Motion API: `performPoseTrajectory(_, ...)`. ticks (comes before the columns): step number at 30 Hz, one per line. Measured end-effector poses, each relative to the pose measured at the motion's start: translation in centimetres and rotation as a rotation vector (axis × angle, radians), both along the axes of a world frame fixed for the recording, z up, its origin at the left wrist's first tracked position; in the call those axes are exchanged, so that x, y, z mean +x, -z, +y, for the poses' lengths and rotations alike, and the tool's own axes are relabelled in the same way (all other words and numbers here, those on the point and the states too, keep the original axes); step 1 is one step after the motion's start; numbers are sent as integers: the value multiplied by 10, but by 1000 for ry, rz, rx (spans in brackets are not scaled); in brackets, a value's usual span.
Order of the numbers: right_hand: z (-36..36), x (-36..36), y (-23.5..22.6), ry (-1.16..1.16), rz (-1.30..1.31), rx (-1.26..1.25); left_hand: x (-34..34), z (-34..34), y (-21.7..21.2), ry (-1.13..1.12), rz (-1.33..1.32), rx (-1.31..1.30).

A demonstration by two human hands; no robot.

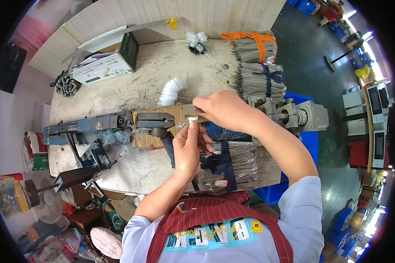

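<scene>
Head view: your left hand [188, 147] pinches a small white tuft [192, 118] at its fingertips, grip closed on it, just near of the dark metal clamp [155, 120] at desk centre. Your right hand [219, 109] comes in from the right w/ fingers closed on thin wires [202, 117] that meet the tuft. A finished white brush [170, 91] lies just far-left of the hands. Tied wire bundles [259, 65] sit far right; another bundle [232, 164] lies near, under your left wrist.

A worn wooden workbench [131, 83] stands on a dark grey floor [311, 57]; blue crates [305, 5] sit at the far right, under bright daylight.
</scene>
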State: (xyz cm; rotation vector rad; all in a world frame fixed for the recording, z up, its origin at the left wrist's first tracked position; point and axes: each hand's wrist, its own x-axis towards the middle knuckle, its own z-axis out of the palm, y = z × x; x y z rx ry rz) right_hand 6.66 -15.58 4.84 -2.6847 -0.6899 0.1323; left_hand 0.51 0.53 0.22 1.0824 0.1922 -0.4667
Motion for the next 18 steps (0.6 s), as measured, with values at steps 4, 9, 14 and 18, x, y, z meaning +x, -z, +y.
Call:
performPoseTrajectory(4,-6,7,-14,-87,200,93,-1,2,1,-7,16,-27)
performPoseTrajectory(9,-15,13,-17,-150,322,244,-2,0,-1,-20,29,-27)
performPoseTrajectory(14,-11,16,-21,-116,470,225,-1,1,-1,-13,35,-18)
performPoseTrajectory(18,-12,21,-16,-140,633,344,0,1,-2,-20,41,-4)
